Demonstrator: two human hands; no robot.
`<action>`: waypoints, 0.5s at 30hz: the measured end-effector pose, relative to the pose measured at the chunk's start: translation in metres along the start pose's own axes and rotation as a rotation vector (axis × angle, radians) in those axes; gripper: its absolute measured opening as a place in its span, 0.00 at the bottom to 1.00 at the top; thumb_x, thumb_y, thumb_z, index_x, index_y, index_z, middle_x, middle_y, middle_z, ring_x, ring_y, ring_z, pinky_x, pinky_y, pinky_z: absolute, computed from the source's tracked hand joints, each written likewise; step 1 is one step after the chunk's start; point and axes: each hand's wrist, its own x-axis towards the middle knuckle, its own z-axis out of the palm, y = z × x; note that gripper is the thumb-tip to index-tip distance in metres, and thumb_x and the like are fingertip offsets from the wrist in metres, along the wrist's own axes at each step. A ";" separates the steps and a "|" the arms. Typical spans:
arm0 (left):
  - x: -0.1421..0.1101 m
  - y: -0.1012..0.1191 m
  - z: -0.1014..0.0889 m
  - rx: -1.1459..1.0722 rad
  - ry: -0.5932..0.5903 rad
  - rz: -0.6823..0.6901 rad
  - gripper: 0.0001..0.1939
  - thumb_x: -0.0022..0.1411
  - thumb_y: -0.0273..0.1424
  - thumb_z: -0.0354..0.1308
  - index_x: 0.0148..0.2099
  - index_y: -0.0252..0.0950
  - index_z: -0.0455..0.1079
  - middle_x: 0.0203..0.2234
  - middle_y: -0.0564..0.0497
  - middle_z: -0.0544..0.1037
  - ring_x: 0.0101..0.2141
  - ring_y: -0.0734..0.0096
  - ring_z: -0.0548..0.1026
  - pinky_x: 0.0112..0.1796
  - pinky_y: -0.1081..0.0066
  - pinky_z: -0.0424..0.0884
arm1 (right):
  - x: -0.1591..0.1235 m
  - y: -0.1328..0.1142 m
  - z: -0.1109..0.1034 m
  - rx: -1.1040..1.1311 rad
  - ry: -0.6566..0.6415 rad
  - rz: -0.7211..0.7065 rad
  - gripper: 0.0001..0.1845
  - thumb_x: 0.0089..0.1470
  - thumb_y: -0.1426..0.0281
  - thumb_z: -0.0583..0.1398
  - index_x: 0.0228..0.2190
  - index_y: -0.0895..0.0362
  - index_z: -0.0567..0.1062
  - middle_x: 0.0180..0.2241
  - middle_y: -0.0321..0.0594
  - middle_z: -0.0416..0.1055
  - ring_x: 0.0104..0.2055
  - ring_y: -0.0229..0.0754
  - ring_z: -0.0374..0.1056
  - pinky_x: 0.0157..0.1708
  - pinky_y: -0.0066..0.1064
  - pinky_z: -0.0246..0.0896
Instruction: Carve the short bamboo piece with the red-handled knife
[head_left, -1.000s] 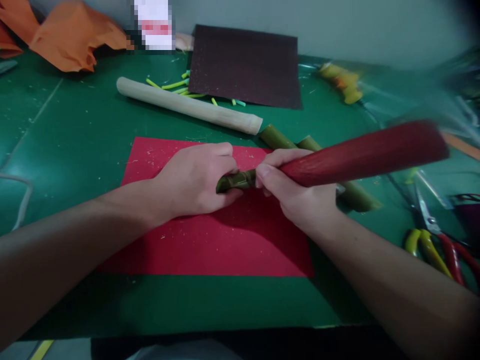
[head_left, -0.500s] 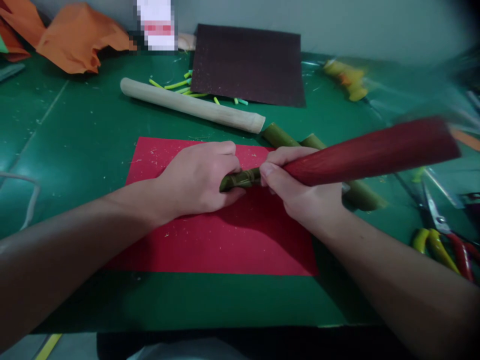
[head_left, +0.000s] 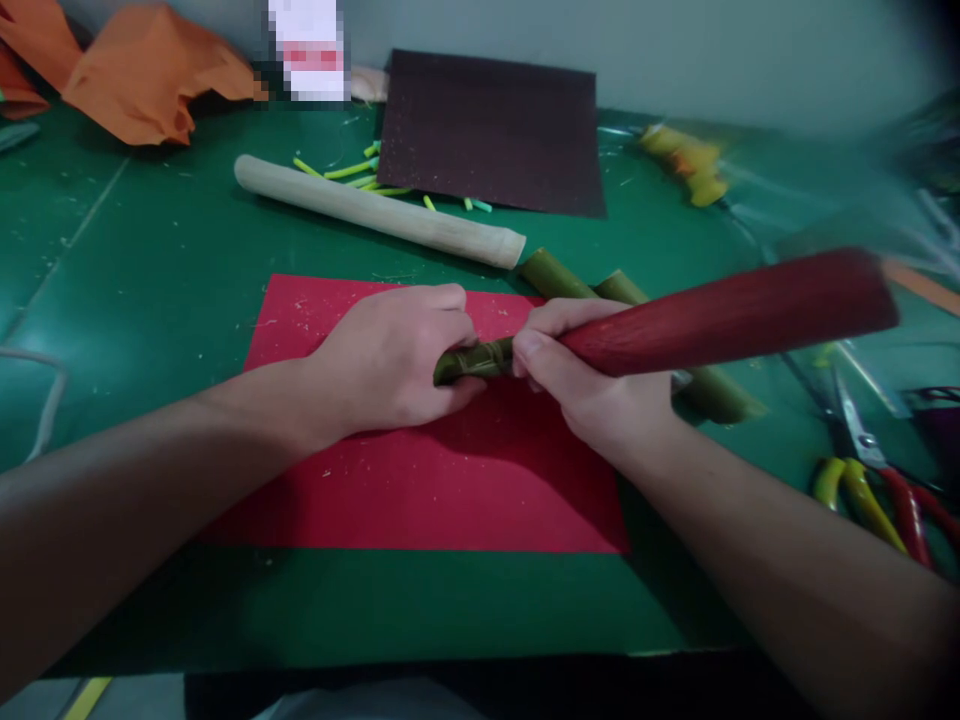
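Note:
My left hand is closed around a short green bamboo piece, which has a ridged joint and lies over the red sheet. Close against its right end, my right hand grips a tool by its thick red wooden handle. The handle slants up to the right. Fingers cover the tool's working end, so its kind cannot be made out. Pale shavings are scattered over the sheet.
Behind the hands lie a pale peeled bamboo stick, green bamboo pieces and a dark sheet over yellow-green bits. Scissors with red and yellow handles rest at right, below a yellow-handled tool. Orange material sits back left.
The whole scene has shifted slightly left in view. Both hands keep their grips, and the bamboo piece and red handle show almost the same pose.

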 end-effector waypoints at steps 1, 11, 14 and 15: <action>0.000 0.000 0.000 0.003 -0.001 0.000 0.13 0.62 0.39 0.58 0.32 0.34 0.69 0.28 0.50 0.69 0.29 0.68 0.67 0.28 0.66 0.58 | 0.000 0.000 0.000 0.001 0.000 -0.007 0.14 0.52 0.75 0.60 0.17 0.54 0.70 0.18 0.32 0.66 0.21 0.33 0.60 0.23 0.29 0.58; 0.000 0.001 0.000 0.002 -0.005 -0.010 0.13 0.62 0.40 0.58 0.32 0.35 0.69 0.29 0.49 0.69 0.31 0.67 0.68 0.29 0.66 0.58 | 0.002 -0.001 -0.003 -0.026 -0.008 -0.027 0.15 0.52 0.77 0.60 0.17 0.54 0.68 0.19 0.33 0.65 0.22 0.35 0.60 0.23 0.30 0.57; 0.001 0.002 -0.002 0.007 -0.022 -0.015 0.13 0.63 0.40 0.57 0.34 0.34 0.70 0.30 0.49 0.70 0.31 0.67 0.68 0.30 0.66 0.59 | 0.002 0.000 -0.004 -0.031 -0.008 -0.029 0.15 0.52 0.78 0.60 0.17 0.54 0.68 0.19 0.33 0.66 0.23 0.35 0.61 0.24 0.30 0.58; 0.001 0.002 -0.002 0.013 -0.029 -0.017 0.14 0.63 0.40 0.57 0.34 0.34 0.70 0.30 0.49 0.70 0.31 0.67 0.68 0.30 0.66 0.59 | 0.002 0.001 -0.004 -0.027 -0.008 -0.027 0.15 0.52 0.78 0.61 0.17 0.54 0.68 0.20 0.33 0.66 0.23 0.35 0.61 0.24 0.30 0.58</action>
